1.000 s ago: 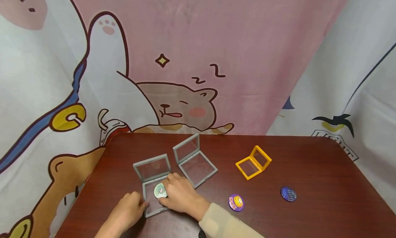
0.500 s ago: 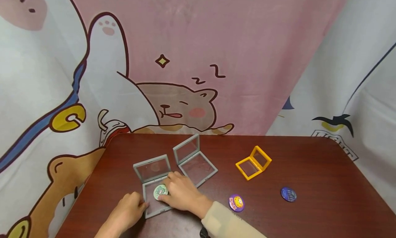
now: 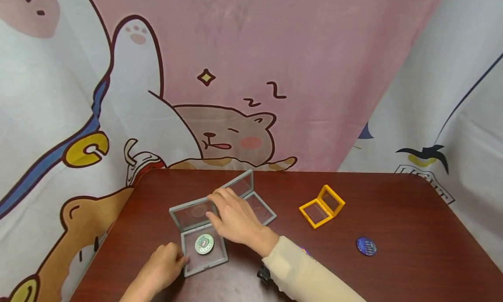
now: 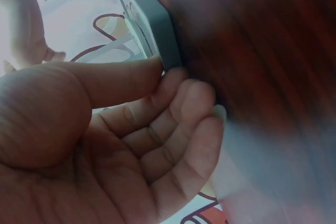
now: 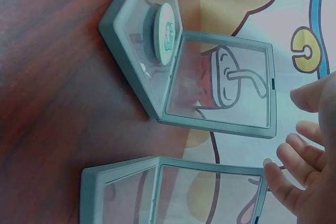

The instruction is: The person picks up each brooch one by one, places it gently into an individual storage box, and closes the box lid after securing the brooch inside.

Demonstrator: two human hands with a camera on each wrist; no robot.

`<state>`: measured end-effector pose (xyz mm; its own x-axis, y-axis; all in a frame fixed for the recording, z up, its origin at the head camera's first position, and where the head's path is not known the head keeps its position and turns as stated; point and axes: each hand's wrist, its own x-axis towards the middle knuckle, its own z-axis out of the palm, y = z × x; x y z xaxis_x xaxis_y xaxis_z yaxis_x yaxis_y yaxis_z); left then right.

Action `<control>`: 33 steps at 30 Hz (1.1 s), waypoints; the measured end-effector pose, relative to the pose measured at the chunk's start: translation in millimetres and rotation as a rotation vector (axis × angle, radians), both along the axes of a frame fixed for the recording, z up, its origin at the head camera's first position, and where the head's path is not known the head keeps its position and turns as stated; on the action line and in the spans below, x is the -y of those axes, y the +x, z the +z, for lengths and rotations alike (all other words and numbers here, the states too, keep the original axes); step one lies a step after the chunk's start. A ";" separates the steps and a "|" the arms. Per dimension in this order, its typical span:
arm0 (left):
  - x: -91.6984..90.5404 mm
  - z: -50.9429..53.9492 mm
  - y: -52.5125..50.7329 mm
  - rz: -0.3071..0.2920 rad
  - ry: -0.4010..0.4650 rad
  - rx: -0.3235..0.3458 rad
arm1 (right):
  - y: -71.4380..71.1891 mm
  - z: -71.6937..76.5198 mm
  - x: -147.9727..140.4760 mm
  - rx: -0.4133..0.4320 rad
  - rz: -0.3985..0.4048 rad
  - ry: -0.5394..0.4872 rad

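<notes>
A grey hinged frame [image 3: 205, 269] stands with its lid raised, and a round green-and-white badge [image 3: 204, 244] lies on the clear film of its base. The left hand [image 3: 162, 267] pinches the base's left edge between thumb and fingers; the left wrist view shows the thumb against the grey rim [image 4: 163, 30]. The right hand [image 3: 237, 217] is raised near the upper right of the lid, fingers apart; in the right wrist view a gap shows between this hand [image 5: 315, 150] and the lid [image 5: 220, 129], and the badge [image 5: 164, 34] sits apart from it.
A second grey frame [image 3: 271, 217] stands open behind the right hand. To the right are a small yellow open frame [image 3: 315, 226] and a blue badge [image 3: 366, 246]. The right sleeve mostly covers a purple badge [image 3: 304, 251]. A black object [image 3: 263, 274] is beside the sleeve.
The right hand has let go of the badge and moved up toward the raised lid. The badge stays on the base film. The left hand keeps its place.
</notes>
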<state>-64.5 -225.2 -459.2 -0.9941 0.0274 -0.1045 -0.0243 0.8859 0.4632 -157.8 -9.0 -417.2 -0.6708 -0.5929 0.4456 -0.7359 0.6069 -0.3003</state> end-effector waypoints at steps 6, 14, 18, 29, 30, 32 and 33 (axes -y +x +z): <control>2.4 -3.8 -3.0 -0.004 0.007 -0.003 | -0.5 4.1 3.7 0.053 -0.018 0.066; 21.2 -37.4 -9.0 -0.076 0.017 -0.069 | 2.1 0.9 6.6 0.068 -0.008 0.108; 14.4 -23.8 -5.7 -0.049 0.036 -0.052 | 1.7 -0.3 6.7 0.035 0.013 0.080; 4.6 -2.1 -4.5 -0.008 0.029 0.022 | 5.0 -1.6 0.6 -0.018 0.077 0.051; 5.1 -3.0 -4.8 -0.009 0.030 0.021 | 5.3 -1.4 -0.1 -0.019 0.083 0.049; 5.7 -4.1 -5.3 -0.009 0.036 0.018 | 5.7 -1.4 -1.4 -0.029 0.091 0.049; 5.6 -4.1 -5.5 -0.011 0.038 0.014 | 6.1 -1.2 -2.3 -0.035 0.095 0.048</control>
